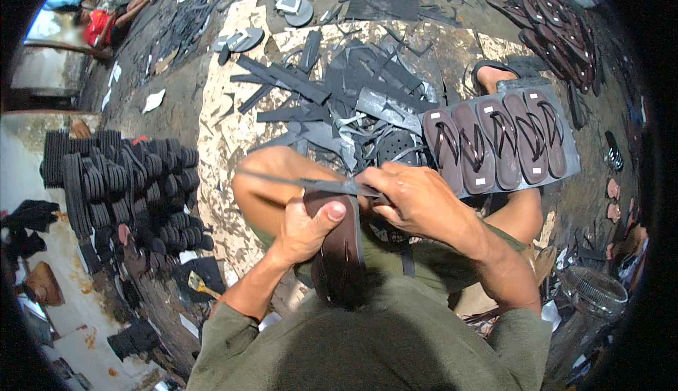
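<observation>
"Location of the dark brown, elongated sandal (337, 253)?"

"Center of the frame, just below the middle: right of the left hand (304, 230), lower left of the right hand (417, 197)."

"Hand states?"

"Left: closed around the sandal, thumb flat on its face. Right: fingers narrowed on a thin, dark grey, elongated item (337, 187), partly blurred, at the sandal's upper end; material cannot be determined."

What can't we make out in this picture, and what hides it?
All in the head view:
Left hand: most fingers hidden behind the brown sandal.
Dark strip-like object: kind unclear, blurred, partly covered by the right hand.
White labels: any print, too small.
Person in red: blurred, small.
</observation>
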Demonstrator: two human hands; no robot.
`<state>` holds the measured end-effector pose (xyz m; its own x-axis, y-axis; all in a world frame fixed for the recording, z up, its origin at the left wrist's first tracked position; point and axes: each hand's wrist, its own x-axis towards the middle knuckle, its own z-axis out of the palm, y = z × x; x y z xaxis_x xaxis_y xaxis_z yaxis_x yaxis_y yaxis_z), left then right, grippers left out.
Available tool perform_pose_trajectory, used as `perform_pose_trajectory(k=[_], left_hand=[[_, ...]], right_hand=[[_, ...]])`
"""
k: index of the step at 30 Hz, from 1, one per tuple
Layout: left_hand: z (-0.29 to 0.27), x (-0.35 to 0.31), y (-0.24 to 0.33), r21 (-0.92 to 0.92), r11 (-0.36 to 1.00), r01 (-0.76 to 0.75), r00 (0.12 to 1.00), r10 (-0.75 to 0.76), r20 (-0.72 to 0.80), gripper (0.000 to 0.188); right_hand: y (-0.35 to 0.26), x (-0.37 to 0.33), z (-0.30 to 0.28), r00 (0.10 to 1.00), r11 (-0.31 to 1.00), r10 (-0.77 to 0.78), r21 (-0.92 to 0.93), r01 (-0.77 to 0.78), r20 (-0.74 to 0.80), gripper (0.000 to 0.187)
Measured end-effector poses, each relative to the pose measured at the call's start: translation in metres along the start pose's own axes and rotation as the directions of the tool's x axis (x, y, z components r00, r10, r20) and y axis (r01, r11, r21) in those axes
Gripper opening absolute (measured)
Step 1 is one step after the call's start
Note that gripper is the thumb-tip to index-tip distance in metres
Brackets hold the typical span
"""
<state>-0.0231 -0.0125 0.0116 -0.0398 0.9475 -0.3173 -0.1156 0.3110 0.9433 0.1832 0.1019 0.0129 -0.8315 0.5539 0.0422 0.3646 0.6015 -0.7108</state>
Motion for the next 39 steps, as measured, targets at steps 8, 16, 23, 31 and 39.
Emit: perform_pose_trajectory(k=[8,16,23,31,39], left_hand=[[0.003,0.018,-0.004,0.204,0.963,-0.175,0.964,0.125,0.235,0.052],[0.054,0.038,-0.033,-0.356,0.906,-0.229,0.963,0.265,0.055,0.049],[0.084,0.074,-0.017,-0.798,0.584,-0.15,0.97,-0.071,-0.235,0.044],[0.085,0.064,-0.033,-0.746,0.653,-0.134,0.971,-0.063,-0.23,0.051],[0.067,0.037,-0.066,-0.631,0.772,-0.082,0.985,-0.035,-0.171,0.061]], right_hand=[[0.002,0.031,-0.045,0.951,0.818,0.192,0.496,-0.292,0.244,0.045],[0.009,-0.03,-0.026,0.803,0.354,0.587,0.925,-0.134,-0.108,0.032],[0.017,-0.057,0.048,0.768,0.929,0.339,0.323,-0.181,-0.544,0.031],[0.031,-0.068,0.057,0.786,0.933,0.343,0.092,-0.347,-0.514,0.048],[0.014,-0.055,0.009,0.956,0.96,0.275,-0.02,-0.278,-0.099,0.043]])
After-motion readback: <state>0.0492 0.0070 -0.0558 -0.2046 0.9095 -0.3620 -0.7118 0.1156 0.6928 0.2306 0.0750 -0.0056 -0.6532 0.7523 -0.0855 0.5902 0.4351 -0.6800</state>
